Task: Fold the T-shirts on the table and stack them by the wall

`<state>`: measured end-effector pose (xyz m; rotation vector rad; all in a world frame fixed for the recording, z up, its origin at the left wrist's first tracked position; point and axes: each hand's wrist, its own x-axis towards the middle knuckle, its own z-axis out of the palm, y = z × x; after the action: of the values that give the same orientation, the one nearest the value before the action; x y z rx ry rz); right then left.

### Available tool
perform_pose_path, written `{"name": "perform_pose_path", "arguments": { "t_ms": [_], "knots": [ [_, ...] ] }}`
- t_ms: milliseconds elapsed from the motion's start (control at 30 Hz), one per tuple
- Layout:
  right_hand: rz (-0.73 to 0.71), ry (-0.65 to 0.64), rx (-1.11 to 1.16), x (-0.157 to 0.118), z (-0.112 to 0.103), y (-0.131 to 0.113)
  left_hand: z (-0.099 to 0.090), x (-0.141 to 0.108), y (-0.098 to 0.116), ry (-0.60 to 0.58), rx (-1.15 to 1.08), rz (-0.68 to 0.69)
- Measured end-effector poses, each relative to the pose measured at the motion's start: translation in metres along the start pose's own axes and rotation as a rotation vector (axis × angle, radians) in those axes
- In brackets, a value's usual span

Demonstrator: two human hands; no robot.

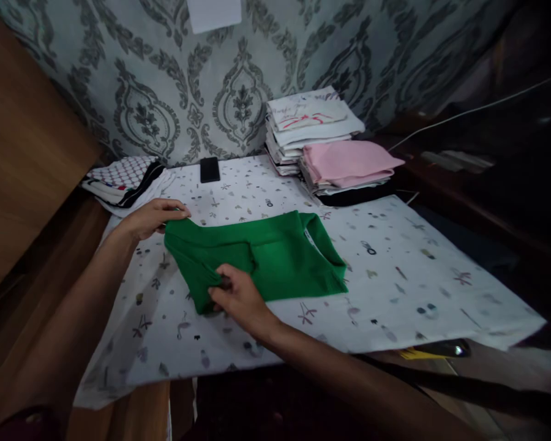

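A green garment, folded into a long shape, lies across the patterned white cloth on the table. Its neckline opening with a small label faces right. My left hand pinches the garment's far left corner between thumb and fingers. Nearer to me, my right hand grips a fold of the same garment close to its lower left part. The left end between my hands looks slightly raised and creased.
Behind stand a stack of white cloths and a pile topped with pink fabric. A black phone lies near the wall. Folded checked cloth sits at the back left, beside a wooden panel. The covered table's edge runs along the front.
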<state>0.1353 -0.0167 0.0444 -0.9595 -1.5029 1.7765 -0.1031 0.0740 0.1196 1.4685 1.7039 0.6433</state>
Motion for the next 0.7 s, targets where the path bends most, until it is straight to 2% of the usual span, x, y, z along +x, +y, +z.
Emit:
{"name": "perform_pose_path", "arguments": {
  "t_ms": [67, 133, 267, 367, 500, 633, 700],
  "knots": [
    [0.118, 0.021, 0.262, -0.012, -0.018, 0.008, 0.013, 0.013, 0.015, -0.090, -0.108, -0.042],
    [0.209, 0.069, 0.411, -0.024, -0.031, 0.015, 0.030, 0.027, 0.025, -0.162, -0.186, -0.083],
    [0.322, 0.153, 0.546, -0.041, -0.044, 0.021, 0.063, 0.051, 0.033, -0.282, -0.157, -0.143],
    [0.355, 0.167, 0.590, -0.046, -0.047, 0.021, 0.072, 0.061, 0.031, -0.367, -0.018, -0.118],
    [0.375, 0.155, 0.600, -0.045, -0.051, 0.022, 0.076, 0.072, 0.021, -0.376, 0.180, 0.050],
    [0.377, 0.133, 0.593, -0.040, -0.054, 0.025, 0.083, 0.078, 0.010, -0.252, 0.313, 0.318],
    [0.362, 0.110, 0.590, -0.038, -0.054, 0.029, 0.085, 0.077, 0.008, -0.216, 0.309, 0.399]
  ]
}}
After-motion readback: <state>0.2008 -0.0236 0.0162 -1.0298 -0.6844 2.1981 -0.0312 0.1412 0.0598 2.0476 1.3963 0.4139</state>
